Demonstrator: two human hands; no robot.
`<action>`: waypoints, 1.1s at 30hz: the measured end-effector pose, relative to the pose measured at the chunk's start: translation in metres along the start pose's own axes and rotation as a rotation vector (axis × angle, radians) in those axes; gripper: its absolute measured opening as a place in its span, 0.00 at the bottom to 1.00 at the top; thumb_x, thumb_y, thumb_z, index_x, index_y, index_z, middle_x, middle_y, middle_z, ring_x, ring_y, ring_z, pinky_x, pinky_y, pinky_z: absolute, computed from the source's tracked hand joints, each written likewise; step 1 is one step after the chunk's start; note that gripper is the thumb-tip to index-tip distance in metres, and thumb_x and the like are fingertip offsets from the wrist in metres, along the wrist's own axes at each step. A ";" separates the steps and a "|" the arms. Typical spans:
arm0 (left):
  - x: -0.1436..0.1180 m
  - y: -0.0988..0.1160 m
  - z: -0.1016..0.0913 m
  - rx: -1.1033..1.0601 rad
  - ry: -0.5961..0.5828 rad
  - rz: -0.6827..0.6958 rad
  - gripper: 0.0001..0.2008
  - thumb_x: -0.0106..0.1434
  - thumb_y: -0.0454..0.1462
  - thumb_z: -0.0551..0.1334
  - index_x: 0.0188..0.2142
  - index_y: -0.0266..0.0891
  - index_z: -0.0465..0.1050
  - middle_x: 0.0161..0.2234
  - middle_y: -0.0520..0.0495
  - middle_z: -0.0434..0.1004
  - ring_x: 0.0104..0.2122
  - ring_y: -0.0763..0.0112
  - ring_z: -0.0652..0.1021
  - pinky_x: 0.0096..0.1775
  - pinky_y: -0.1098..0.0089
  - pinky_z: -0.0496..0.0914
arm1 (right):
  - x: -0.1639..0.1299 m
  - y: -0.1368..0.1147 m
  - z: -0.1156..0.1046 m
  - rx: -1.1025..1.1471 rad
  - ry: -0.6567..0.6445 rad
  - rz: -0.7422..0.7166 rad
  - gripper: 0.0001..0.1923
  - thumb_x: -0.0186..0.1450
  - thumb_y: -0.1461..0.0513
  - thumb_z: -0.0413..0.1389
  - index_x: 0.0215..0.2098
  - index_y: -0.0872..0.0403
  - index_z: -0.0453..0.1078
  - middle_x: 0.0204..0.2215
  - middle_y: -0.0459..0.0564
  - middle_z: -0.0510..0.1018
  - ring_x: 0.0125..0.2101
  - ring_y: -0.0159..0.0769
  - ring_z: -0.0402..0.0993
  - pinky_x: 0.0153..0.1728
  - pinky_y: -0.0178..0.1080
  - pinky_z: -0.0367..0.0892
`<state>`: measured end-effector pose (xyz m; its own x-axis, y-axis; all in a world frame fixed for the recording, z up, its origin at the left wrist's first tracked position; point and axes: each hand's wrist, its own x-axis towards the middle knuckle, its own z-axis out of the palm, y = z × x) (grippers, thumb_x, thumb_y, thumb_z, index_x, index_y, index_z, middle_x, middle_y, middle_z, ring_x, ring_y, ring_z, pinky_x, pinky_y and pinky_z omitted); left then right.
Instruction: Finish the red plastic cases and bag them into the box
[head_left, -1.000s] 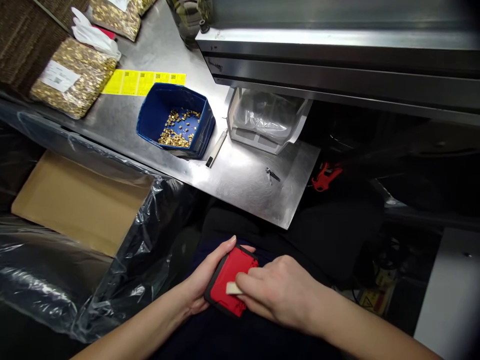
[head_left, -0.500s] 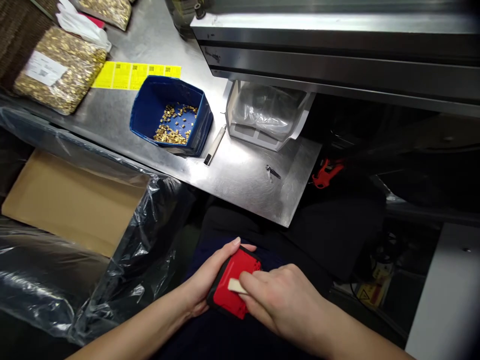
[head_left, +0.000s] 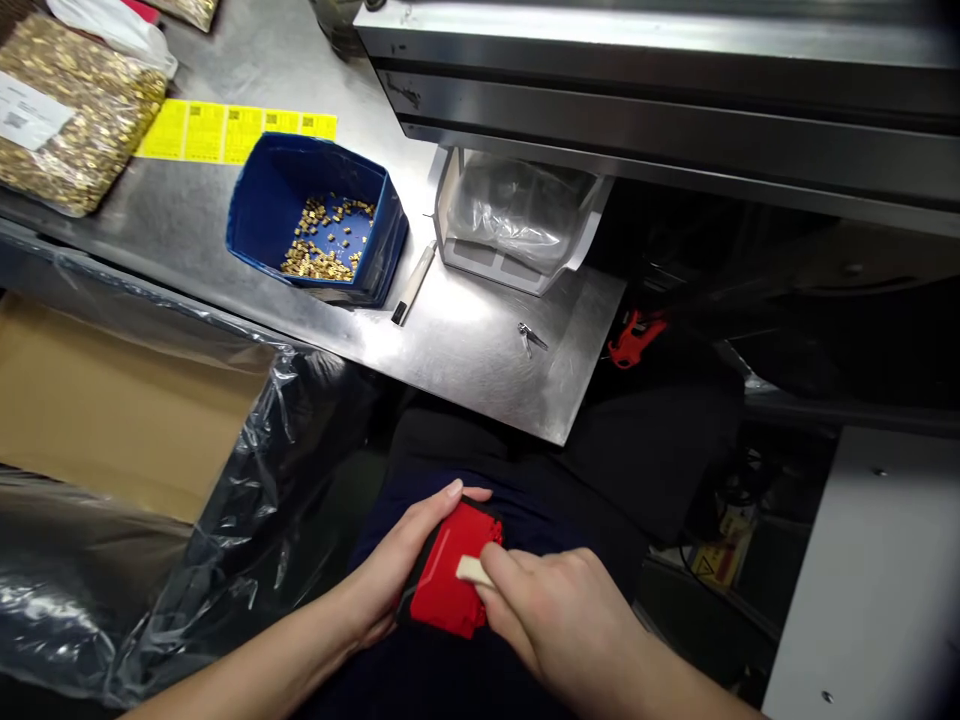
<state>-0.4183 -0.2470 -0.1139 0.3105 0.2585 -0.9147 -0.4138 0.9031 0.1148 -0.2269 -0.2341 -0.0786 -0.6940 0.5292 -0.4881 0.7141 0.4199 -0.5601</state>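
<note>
Red plastic block (head_left: 448,580) sits low over the person's lap, below the bench (head_left: 480,350), cupped steady in the left hand (head_left: 390,575) so the right hand (head_left: 559,615), pinching a pale sliver (head_left: 470,570), can press it onto the face.

**Quick count of what's on and around the bench**

Two hands, the left hand (head_left: 390,575) and the right hand (head_left: 559,615), with one red block (head_left: 446,580) and one small pale piece (head_left: 470,569) between them. One blue bin (head_left: 259,215) of too-many-to-count gold bits, one white bin (head_left: 517,215), one pen-like tool (head_left: 411,285), one strip of yellow labels (head_left: 232,130), one cardboard box (head_left: 112,410), one red clip (head_left: 634,335).
</note>
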 end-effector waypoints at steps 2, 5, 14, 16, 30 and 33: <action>0.000 0.000 -0.001 -0.009 0.014 -0.008 0.29 0.67 0.56 0.62 0.55 0.38 0.76 0.39 0.39 0.85 0.33 0.59 0.83 0.36 0.65 0.77 | 0.002 -0.002 0.001 -0.005 0.007 0.005 0.04 0.73 0.60 0.50 0.39 0.49 0.63 0.27 0.40 0.80 0.21 0.34 0.76 0.21 0.40 0.40; 0.001 0.001 -0.001 -0.026 0.009 -0.037 0.29 0.67 0.56 0.61 0.56 0.37 0.76 0.39 0.38 0.85 0.35 0.58 0.83 0.36 0.65 0.77 | 0.006 -0.004 -0.001 -0.003 0.017 0.023 0.05 0.74 0.60 0.49 0.39 0.49 0.63 0.28 0.41 0.81 0.22 0.35 0.77 0.21 0.40 0.41; 0.007 0.002 -0.005 -0.091 0.020 -0.090 0.29 0.68 0.56 0.60 0.57 0.38 0.74 0.38 0.39 0.84 0.30 0.62 0.82 0.31 0.68 0.77 | 0.008 0.004 -0.008 0.017 -0.028 0.048 0.05 0.76 0.60 0.49 0.40 0.49 0.63 0.28 0.40 0.81 0.22 0.35 0.78 0.21 0.40 0.42; 0.009 0.002 -0.007 -0.100 0.031 -0.088 0.29 0.68 0.56 0.61 0.58 0.37 0.74 0.36 0.40 0.84 0.29 0.64 0.81 0.31 0.69 0.76 | 0.010 0.007 -0.008 0.004 -0.026 0.065 0.06 0.76 0.59 0.48 0.41 0.49 0.63 0.28 0.40 0.81 0.22 0.34 0.78 0.21 0.40 0.42; 0.016 0.005 -0.014 -0.152 -0.087 -0.108 0.30 0.69 0.55 0.60 0.56 0.32 0.76 0.40 0.33 0.85 0.36 0.56 0.84 0.38 0.65 0.78 | 0.004 0.012 -0.017 -0.011 -0.069 -0.027 0.02 0.74 0.62 0.52 0.41 0.49 0.64 0.28 0.40 0.80 0.23 0.34 0.78 0.21 0.40 0.42; 0.016 0.005 -0.012 -0.141 -0.044 -0.110 0.30 0.68 0.56 0.61 0.55 0.33 0.77 0.38 0.35 0.85 0.33 0.59 0.83 0.34 0.67 0.77 | 0.008 0.012 -0.020 -0.084 -0.056 -0.021 0.03 0.73 0.62 0.53 0.40 0.50 0.65 0.27 0.41 0.80 0.22 0.35 0.78 0.21 0.40 0.40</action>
<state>-0.4261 -0.2422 -0.1327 0.3964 0.1782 -0.9006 -0.4905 0.8704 -0.0436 -0.2220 -0.2104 -0.0760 -0.7110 0.4789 -0.5149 0.7031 0.4917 -0.5137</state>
